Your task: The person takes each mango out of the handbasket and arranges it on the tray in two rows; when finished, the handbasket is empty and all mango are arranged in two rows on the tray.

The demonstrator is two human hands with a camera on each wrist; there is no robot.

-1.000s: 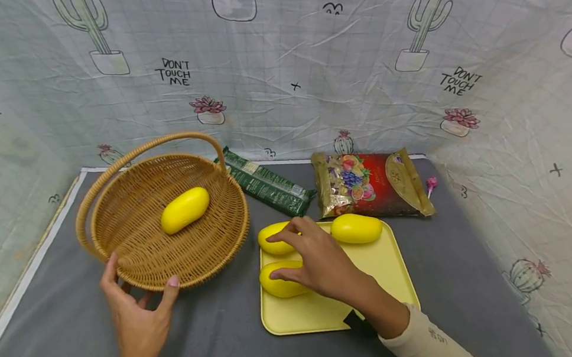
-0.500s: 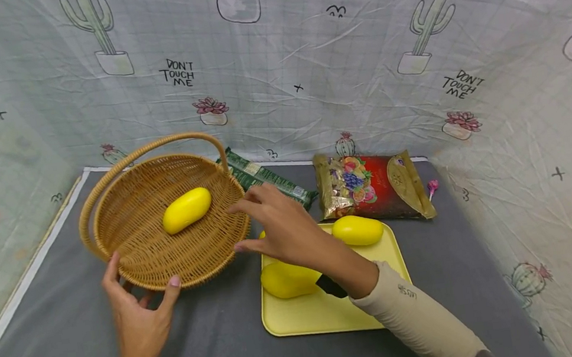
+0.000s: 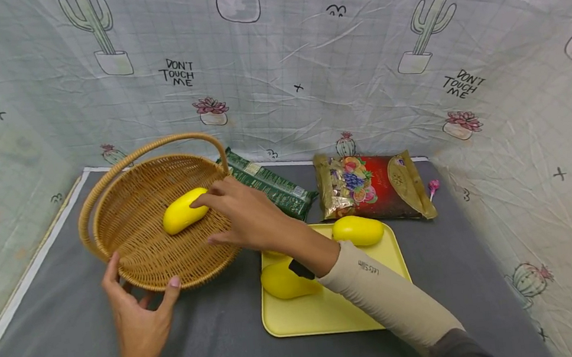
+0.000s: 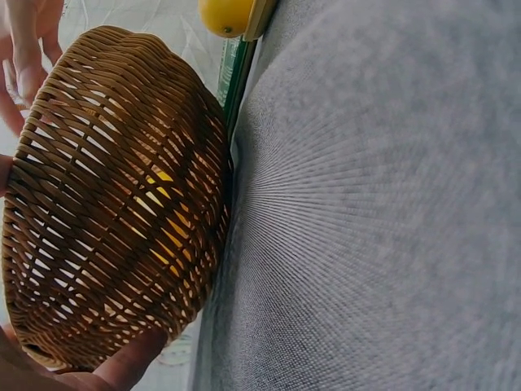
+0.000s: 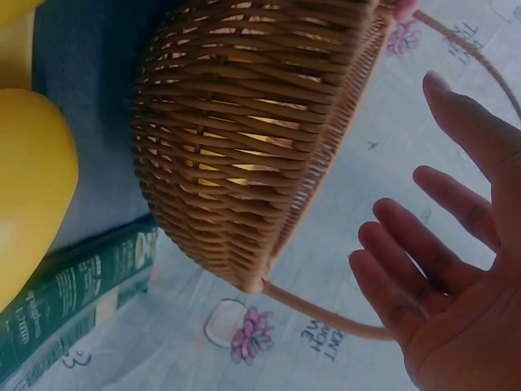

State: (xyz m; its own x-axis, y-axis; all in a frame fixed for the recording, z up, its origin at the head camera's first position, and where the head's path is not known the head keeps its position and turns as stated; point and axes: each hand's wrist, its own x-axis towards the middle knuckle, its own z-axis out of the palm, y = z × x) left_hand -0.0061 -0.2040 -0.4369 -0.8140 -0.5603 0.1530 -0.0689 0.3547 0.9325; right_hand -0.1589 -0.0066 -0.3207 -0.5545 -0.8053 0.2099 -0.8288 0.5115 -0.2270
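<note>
My left hand (image 3: 140,321) grips the near rim of a round wicker basket (image 3: 129,209), which has a tall hooped handle and leans tilted towards me. Inside it lies one smooth yellow oval fruit (image 3: 182,212), mango-like, whose colour also shows through the weave in both wrist views. Over the basket's right side is my right hand (image 3: 248,216), holding nothing, fingers loosely bent and thumb apart; its index fingertip overlaps the fruit in the head view. The right wrist view shows that palm (image 5: 464,318) bare beside the basket opening.
A pale yellow tray (image 3: 293,323) right of the basket bears more yellow fruits (image 3: 358,230), partly behind my right forearm. Behind it lie a green spaghetti packet (image 3: 271,186), a red and gold bag (image 3: 385,184) with fruit pictures and a pink lollipop (image 3: 433,186). A patterned curtain encloses the table.
My right hand has moved left from above the tray's fruits to over the basket, holding nothing. My left hand and the basket have stayed in place.
</note>
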